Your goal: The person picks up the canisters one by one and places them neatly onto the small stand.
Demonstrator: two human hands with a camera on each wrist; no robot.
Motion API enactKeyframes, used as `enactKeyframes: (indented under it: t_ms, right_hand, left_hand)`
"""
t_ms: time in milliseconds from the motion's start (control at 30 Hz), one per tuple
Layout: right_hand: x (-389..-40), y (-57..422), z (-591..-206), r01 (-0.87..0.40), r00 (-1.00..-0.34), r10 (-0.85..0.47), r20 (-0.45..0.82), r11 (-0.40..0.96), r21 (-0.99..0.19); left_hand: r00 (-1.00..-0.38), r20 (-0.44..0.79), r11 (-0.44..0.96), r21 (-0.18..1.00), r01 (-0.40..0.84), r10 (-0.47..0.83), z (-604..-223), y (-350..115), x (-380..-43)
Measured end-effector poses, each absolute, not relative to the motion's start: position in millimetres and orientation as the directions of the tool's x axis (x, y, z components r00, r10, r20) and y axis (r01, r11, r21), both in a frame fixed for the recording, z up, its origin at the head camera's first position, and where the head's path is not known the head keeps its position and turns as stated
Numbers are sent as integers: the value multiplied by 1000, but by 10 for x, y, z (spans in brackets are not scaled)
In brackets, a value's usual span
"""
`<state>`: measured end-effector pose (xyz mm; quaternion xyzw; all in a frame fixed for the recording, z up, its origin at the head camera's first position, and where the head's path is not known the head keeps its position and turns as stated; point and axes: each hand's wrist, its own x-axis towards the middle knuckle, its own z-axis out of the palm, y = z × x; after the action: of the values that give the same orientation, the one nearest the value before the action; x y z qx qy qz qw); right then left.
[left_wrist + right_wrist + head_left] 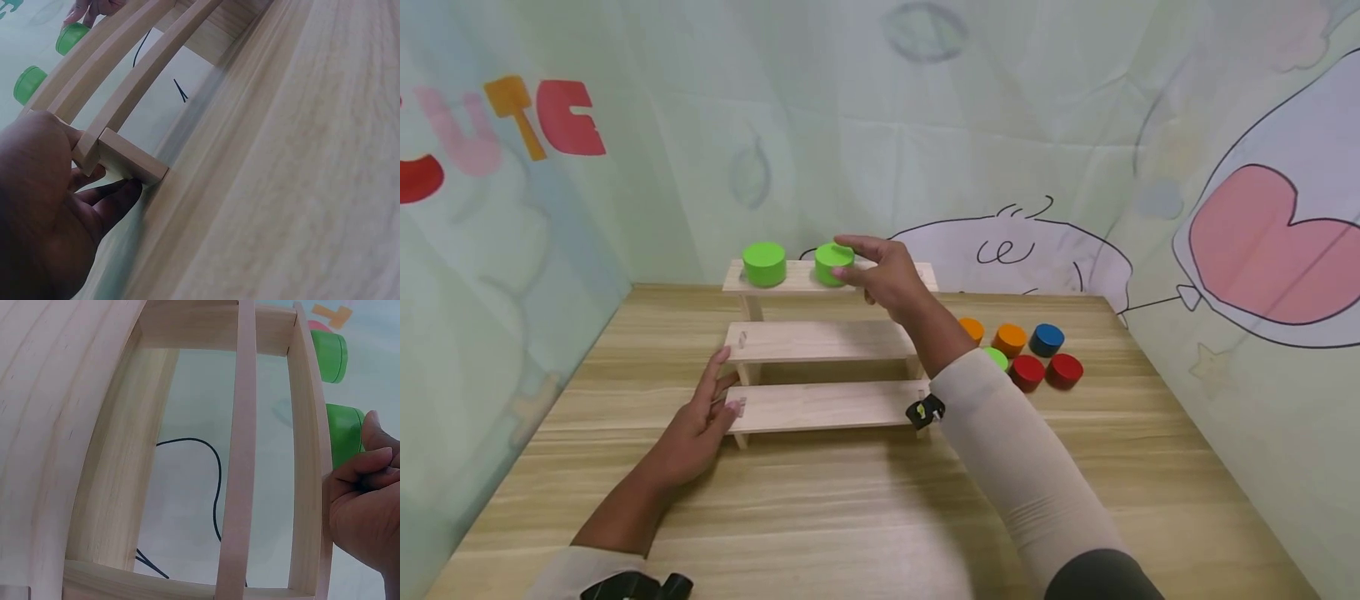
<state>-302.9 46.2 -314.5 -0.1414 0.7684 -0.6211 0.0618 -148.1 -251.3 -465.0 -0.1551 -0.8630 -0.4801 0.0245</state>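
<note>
On the top step of a three-tier wooden shelf (820,408) stand two round green blocks, one at the left end (764,265) and another (829,262) nearer the middle. My right hand (891,279) pinches the second one between thumb and index finger, and the block sits on the step. At the shelf's left side, my left hand (692,437) holds the frame, its thumb by the lowest step. The left wrist view shows fingers (119,203) against the shelf's side piece (132,157). Both lower steps carry no blocks.
Right of the shelf, loose round blocks lie on the wooden table (850,517): orange (1010,340), blue (1047,340), red (1064,371) and a partly hidden green one (996,358). A printed curtain (820,125) hangs close behind the shelf.
</note>
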Motion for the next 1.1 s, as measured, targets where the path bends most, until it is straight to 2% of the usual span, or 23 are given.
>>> enactKeyframes:
  t_ms: [367,633,867,1100]
  right_hand:
    - [-3022,494,-3155,-131,-950,-306,65,198,-971]
    - [-2939,575,-3096,-154,-964,-247,100,211,-965]
    - [-2778,788,-3016,-157,-973,-200,113,222,-962]
    - [-2615,1084,-3012,-207,-970,-166,177,189,-960]
  left_hand:
    - [-947,206,483,821,304,247,-4678,-2514,-1493]
    - [-948,201,483,822,301,248,-4672,-2516,-1492]
    - [-946,208,487,817,308,250,-4673,-2506,-1491]
    - [-947,206,490,816,305,247,-4680,-2518,-1487]
